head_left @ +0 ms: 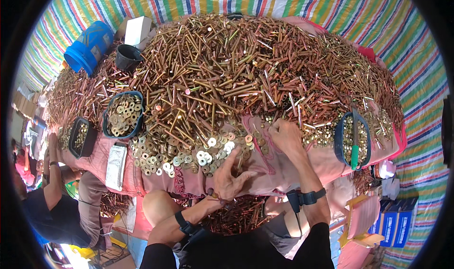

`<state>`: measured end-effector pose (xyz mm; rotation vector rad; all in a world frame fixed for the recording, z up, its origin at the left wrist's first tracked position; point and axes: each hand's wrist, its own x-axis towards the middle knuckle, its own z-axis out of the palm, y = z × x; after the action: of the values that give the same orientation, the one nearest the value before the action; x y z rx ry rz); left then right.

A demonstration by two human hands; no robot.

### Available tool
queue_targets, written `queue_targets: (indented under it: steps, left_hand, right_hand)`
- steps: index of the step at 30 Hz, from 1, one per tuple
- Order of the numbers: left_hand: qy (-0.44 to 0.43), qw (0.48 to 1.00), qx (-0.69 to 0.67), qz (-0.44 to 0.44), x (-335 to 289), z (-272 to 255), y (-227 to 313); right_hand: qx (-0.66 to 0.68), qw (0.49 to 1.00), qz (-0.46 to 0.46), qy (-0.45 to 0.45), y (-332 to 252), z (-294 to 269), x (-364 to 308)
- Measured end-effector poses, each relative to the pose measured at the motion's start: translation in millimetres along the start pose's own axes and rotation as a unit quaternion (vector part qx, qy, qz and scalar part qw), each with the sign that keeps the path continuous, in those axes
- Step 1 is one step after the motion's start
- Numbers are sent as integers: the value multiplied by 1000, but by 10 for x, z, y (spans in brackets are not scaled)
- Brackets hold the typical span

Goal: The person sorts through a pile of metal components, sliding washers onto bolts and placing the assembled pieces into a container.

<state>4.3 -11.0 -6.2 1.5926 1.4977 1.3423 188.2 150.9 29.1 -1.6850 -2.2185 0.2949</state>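
Note:
A big heap of brass-coloured bolts [236, 65] covers a pink cloth [283, 167] in front of me. Loose round washers [189, 155] lie along its near edge. My left hand [230, 176] rests on the cloth with fingers spread, fingertips touching the washers, and nothing visibly held. My right hand [285, 135] is curled at the foot of the bolt heap, fingers pinched among bolts and small nuts; what it holds is hidden. Both wrists wear black bands.
A blue tub of washers [123, 114] stands at the left, a black tub [81, 137] beside it. A blue tub of nuts with a green-handled tool [353, 141] stands at the right. Blue barrel [89, 46], black cup [127, 57] at back. Another person [56, 202] sits lower left.

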Motion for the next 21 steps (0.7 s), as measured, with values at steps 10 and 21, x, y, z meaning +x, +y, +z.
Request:
queue_targets:
  steps: [10,21]
  left_hand:
    - [19,999,-17,-38,-41,40,-25]
    - [38,997,-55,-36,-55,56,-95]
  right_hand:
    - [-14,995,-100,6,97,78,45]
    - [13,968,-228,103,-5,78,7]
